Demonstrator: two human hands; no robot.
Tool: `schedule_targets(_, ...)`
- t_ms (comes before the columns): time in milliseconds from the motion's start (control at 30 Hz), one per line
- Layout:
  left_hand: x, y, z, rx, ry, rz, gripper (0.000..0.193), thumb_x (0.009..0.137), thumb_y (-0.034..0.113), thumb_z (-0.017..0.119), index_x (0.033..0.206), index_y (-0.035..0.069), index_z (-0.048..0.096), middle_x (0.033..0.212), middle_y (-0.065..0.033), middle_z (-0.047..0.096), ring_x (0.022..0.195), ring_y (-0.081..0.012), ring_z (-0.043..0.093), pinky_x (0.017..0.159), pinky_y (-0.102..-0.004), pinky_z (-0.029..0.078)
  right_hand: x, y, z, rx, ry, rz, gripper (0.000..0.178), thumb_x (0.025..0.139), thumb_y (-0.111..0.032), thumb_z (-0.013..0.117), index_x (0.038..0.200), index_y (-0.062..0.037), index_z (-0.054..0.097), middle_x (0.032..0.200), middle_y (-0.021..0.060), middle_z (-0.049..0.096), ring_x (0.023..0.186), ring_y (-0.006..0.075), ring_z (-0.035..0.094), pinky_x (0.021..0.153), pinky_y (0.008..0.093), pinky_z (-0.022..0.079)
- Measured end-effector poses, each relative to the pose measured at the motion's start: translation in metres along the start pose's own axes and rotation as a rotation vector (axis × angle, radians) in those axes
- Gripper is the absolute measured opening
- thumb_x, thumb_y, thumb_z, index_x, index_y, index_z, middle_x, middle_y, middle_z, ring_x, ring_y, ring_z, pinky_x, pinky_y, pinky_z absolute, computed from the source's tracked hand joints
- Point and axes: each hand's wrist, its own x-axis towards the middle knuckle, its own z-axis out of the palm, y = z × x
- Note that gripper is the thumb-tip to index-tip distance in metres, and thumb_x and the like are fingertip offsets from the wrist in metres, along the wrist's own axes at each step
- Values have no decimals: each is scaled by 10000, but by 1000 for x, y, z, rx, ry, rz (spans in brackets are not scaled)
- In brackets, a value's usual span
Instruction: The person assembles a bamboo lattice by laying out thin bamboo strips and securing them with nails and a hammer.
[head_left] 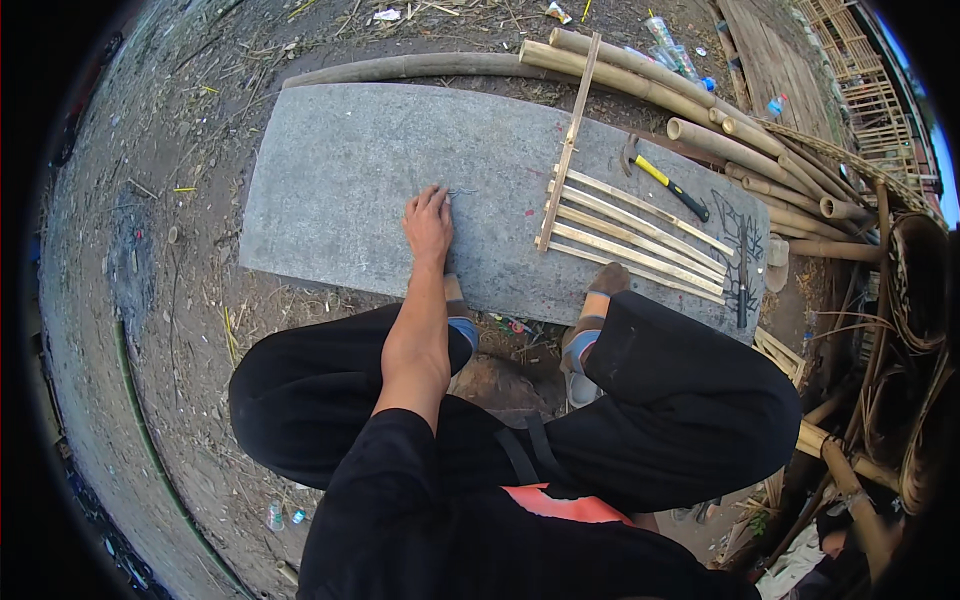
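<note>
My left hand reaches down onto a grey stone slab, fingers bent and drawn together at its surface. Thin, light slivers, which look like small nails, lie right beside the fingertips. Whether any are pinched is hidden. To the right rests a comb-shaped bamboo frame: one long crosspiece with several slats fanning out to the right. A claw hammer with a yellow and black handle lies beyond the slats. My right hand is out of sight.
Thick bamboo poles are piled past the slab's far right side. A dark, slim tool lies near the right end. My foot touches the slab's near edge. Plastic bottles litter the ground behind.
</note>
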Motion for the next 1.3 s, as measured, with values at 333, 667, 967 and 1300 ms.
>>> schedule_targets(333, 2, 3, -2, 140, -30, 61, 230, 929, 210, 615, 1153, 172, 651, 1274, 23, 625, 1186, -240, 560, 930, -435, 456, -3, -2, -24, -34, -44, 23, 196, 848, 24, 626, 1034, -17, 673, 1007, 108, 676, 922, 233, 666, 863, 336, 502)
schedule_targets(667, 6, -5, -3, 223, -107, 251, 180, 942, 172, 573, 1082, 75, 630, 1248, -61, 606, 1136, -272, 564, 918, -446, 450, 2, 22, -19, 63, -41, 50, 204, 853, 17, 629, 1049, -18, 674, 1005, 104, 678, 903, 221, 672, 848, 328, 508)
schedule_targets(967, 11, -2, -9, -33, 96, 121, 141, 924, 79, 604, 1045, 10, 625, 1192, -180, 622, 1119, -369, 561, 971, -459, 434, 13, 29, -5, 192, -34, 38, 212, 858, 10, 632, 1063, -20, 676, 1003, 101, 680, 886, 210, 678, 835, 320, 514)
schedule_targets(1300, 4, 85, -19, -416, 49, -133, 129, 928, 93, 642, 1025, 10, 623, 1224, -180, 619, 1120, -374, 579, 935, -464, 458, 61, -36, 1, 490, -15, -267, 221, 862, 3, 635, 1078, -22, 677, 1001, 98, 682, 867, 198, 684, 820, 311, 520)
